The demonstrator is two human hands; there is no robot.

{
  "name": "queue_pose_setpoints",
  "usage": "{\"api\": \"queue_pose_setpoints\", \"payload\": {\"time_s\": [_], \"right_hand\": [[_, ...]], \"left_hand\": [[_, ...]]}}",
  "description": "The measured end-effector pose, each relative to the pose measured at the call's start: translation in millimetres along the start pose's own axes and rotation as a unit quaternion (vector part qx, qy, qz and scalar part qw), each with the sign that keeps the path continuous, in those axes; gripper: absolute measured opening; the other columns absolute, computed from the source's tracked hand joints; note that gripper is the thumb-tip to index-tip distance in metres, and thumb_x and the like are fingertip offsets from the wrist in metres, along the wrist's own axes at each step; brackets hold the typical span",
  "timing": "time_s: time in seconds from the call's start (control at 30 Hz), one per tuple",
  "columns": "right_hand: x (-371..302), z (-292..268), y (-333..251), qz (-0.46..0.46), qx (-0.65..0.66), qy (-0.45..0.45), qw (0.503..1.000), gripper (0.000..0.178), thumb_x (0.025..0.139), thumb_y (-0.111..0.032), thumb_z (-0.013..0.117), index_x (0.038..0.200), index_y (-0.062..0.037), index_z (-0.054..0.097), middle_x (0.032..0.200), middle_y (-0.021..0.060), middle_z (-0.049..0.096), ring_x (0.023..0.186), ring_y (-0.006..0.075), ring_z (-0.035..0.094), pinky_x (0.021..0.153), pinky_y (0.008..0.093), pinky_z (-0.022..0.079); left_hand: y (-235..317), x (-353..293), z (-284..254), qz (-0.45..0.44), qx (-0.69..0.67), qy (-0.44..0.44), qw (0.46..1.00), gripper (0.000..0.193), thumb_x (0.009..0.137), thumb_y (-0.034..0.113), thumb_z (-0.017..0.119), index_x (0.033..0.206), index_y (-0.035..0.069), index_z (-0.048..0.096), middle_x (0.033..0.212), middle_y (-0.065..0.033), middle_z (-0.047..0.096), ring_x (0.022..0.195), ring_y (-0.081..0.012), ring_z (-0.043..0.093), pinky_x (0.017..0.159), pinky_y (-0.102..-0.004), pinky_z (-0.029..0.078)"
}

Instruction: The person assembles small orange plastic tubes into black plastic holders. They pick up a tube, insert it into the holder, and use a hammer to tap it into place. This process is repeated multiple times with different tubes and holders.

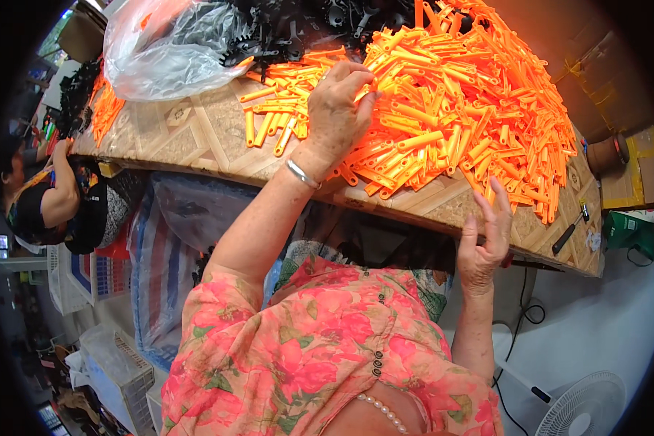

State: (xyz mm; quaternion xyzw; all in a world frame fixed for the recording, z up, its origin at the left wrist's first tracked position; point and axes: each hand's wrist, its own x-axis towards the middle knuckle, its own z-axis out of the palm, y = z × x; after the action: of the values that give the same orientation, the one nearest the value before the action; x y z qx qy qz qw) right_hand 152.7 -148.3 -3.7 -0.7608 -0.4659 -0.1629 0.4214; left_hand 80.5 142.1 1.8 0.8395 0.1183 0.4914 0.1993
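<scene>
A large heap of orange plastic handles (487, 109), slim with a hole near one end, covers the middle and right of the table. My left hand (340, 109), a silver bangle on its wrist, reaches into the heap's left part with curled fingers. What they hold, if anything, is hidden. Beside it on the left, several orange handles (272, 125) lie roughly side by side near the table edge. My right hand (485, 243) is at the heap's near edge, fingers apart and stretched up, the tips close to the handles, with nothing visibly held.
Black plastic parts (298, 29) and a clear plastic bag (174, 58) lie at the back left of the patterned table (203, 134). A hammer (570, 229) rests at the right corner. Another person (51, 189) sits at the far left. A white fan (585, 407) stands lower right.
</scene>
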Motion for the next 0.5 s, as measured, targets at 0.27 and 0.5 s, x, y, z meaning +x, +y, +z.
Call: {"api": "queue_pose_setpoints", "payload": {"time_s": [0.27,0.5], "right_hand": [[15,26,-19,0.067,0.151,-0.022,0.986,0.029,0.085,0.003,0.058,0.113,-0.0003,0.066,0.122,0.0159,0.062,0.117,0.0284,0.058,0.099,0.0380,0.045],[17,37,-22,0.230,0.372,0.006,0.899,0.036,0.093,-0.003,0.060,0.130,-0.0001,0.058,0.111,0.0036,0.062,0.097,0.0077,0.056,0.086,0.0221,0.046]], "left_hand": [[68,-16,-15,-0.312,-0.522,0.036,0.793,0.015,0.095,0.006,0.061,0.109,0.000,0.064,0.105,-0.0105,0.067,0.092,-0.0140,0.068,0.086,-0.0278,0.056],[107,-47,-10,-0.428,-0.605,-0.088,0.666,0.021,0.096,0.005,0.059,0.115,-0.001,0.060,0.106,-0.0104,0.066,0.095,-0.0173,0.068,0.089,-0.0320,0.057]]}}
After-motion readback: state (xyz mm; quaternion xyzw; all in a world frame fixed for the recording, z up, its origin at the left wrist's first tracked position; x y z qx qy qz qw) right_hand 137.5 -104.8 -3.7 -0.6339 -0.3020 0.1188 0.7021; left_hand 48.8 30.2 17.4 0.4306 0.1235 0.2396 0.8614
